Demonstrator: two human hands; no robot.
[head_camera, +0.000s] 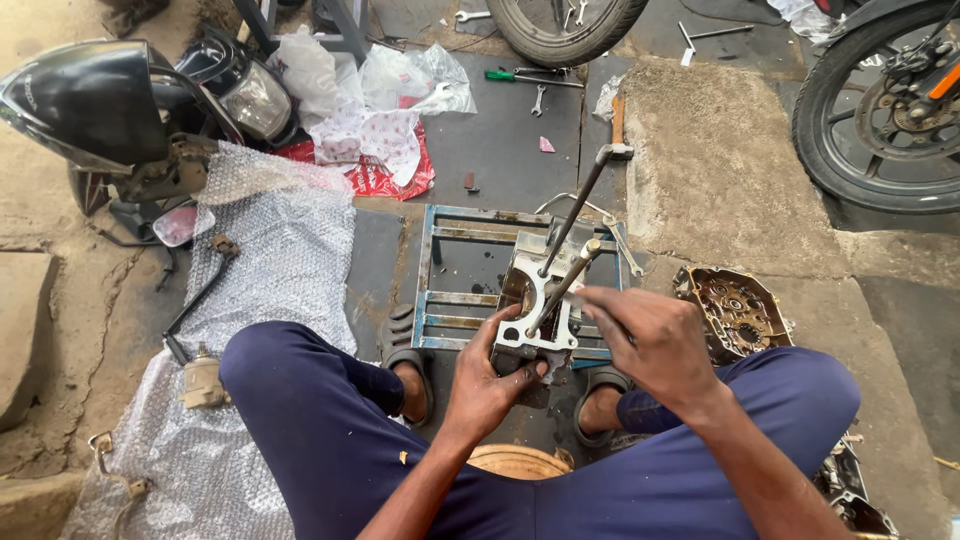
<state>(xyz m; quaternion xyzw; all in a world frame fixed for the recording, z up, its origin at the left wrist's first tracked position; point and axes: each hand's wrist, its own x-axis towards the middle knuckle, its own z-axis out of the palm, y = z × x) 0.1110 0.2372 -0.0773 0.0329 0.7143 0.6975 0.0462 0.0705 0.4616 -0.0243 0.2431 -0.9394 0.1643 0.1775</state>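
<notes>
Both of my hands work at the engine block (540, 300), which sits on the blue metal frame (440, 300). My left hand (490, 375) grips the block's near edge; my right hand (650, 340) closes around a long stud (565, 285) rising from it. Right of the block lies an engine cover (735, 310).

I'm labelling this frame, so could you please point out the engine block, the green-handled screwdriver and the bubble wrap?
Engine block (533, 300), head view, pale top face.
Green-handled screwdriver (499, 75), head view, green handle.
Bubble wrap (280, 250), head view, middle of sheet.
</notes>
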